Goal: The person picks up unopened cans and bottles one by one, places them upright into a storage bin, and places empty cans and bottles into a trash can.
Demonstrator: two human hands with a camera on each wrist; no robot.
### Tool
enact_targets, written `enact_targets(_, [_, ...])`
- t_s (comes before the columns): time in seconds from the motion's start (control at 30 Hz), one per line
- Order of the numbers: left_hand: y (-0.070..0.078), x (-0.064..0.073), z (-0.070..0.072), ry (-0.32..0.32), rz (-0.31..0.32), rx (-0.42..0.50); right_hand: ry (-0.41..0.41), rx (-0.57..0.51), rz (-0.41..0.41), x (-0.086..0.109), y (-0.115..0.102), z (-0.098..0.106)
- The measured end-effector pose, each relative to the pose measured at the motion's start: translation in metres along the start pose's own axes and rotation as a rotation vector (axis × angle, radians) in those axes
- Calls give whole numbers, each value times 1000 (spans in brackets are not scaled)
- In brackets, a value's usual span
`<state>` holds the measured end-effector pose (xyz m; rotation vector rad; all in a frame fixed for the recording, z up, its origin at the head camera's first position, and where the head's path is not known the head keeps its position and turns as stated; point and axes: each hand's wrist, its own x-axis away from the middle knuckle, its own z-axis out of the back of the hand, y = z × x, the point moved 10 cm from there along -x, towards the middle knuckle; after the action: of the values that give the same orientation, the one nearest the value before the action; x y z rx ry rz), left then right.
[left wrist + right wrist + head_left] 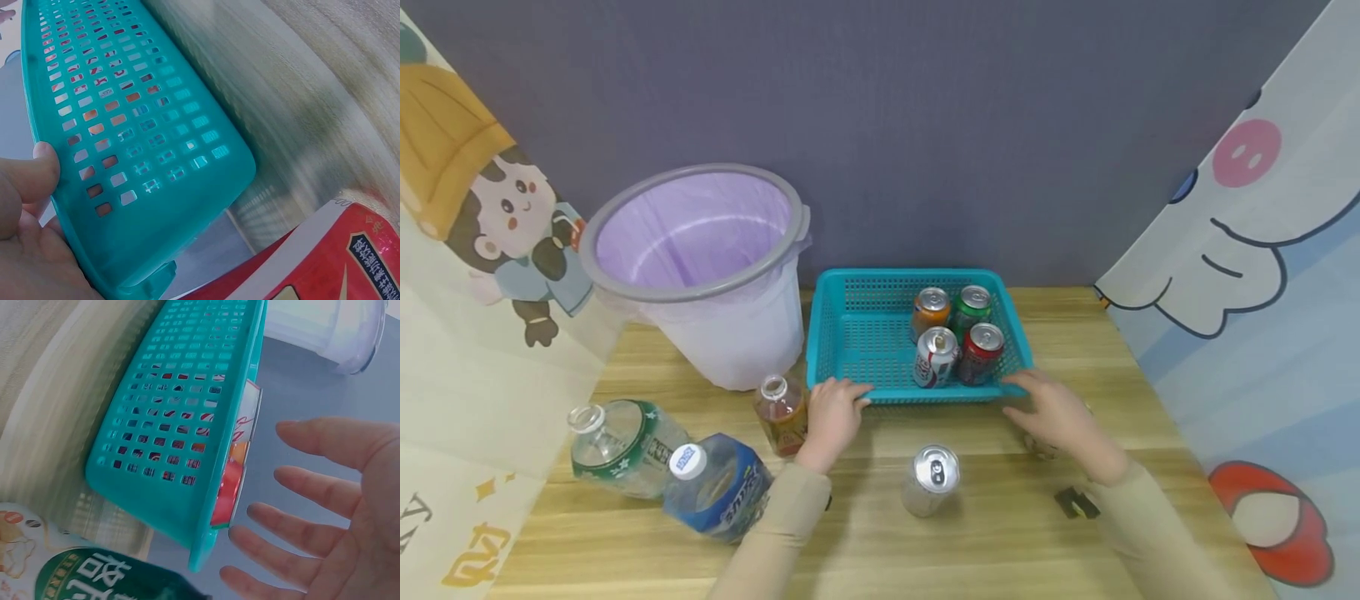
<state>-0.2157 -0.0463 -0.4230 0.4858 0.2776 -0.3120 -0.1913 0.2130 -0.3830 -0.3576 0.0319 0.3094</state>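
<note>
A teal plastic basket [874, 346] stands against the dark panel. My left hand [837, 417] grips its rim at the near left corner; in the left wrist view the thumb lies over the basket rim [39, 119]. My right hand [1052, 412] is by the near right corner, its fingers spread and apart from the basket wall [144, 500] in the right wrist view. Inside, on the right side, stand an orange can [929, 310], a green can [972, 307], a white can [936, 358] and a dark red can [982, 355]. A silver can [931, 480] stands in front.
A bin [745, 333] with a pale purple liner stands left of the basket. Beside my left hand is a small brown-tinted bottle [781, 415]. Farther left stand a green-labelled bottle [625, 450] and a blue-labelled bottle [718, 487]. A small black object [1077, 502] lies near my right forearm.
</note>
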Motion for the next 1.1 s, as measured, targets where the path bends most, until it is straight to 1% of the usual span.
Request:
enact_targets(0.2, [-1,0,0,0,10,3,31,-14,1,9,4,2])
enact_targets(0.37, [-2,0,0,0,18,-7,55,-28,-27,15,9,6])
enact_targets(0.67, [-2,0,-1,-1,12,9,123,28,-26,25,27,5])
enact_targets(0.83, [-1,0,1,6,18,10,128,27,-65,29,39,1])
enact_targets(0.97, [-1,0,-1,2,13,7,129,31,-95,33,47,-2])
enact_targets(1.1, [-2,0,-2,-1,15,4,108,23,-150,37,59,-7])
